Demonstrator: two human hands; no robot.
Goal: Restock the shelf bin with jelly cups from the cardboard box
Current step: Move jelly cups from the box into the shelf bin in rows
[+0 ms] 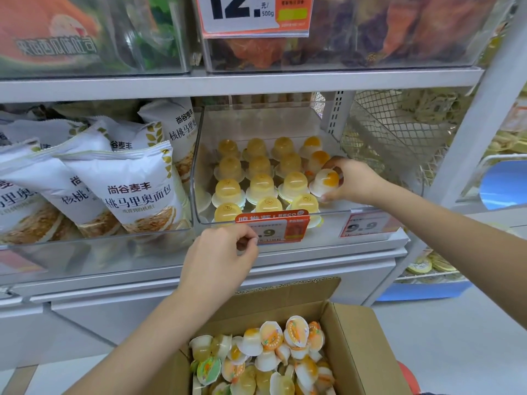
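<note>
Right hand (352, 181) grips jelly cup (325, 181) inside shelf bin (199, 178) | left hand (221, 252) pinched shut, nothing visible in it

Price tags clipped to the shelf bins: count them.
3. An orange one on the top bin, a red one on the jelly cup bin, one further right.

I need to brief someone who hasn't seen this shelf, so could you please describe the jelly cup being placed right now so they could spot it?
Find the clear shelf bin right of the white bread bags. At the right end of its rows, the right hand holds one jelly cup: whitish with an orange piece, unlike the plain yellow cups beside it.
</note>
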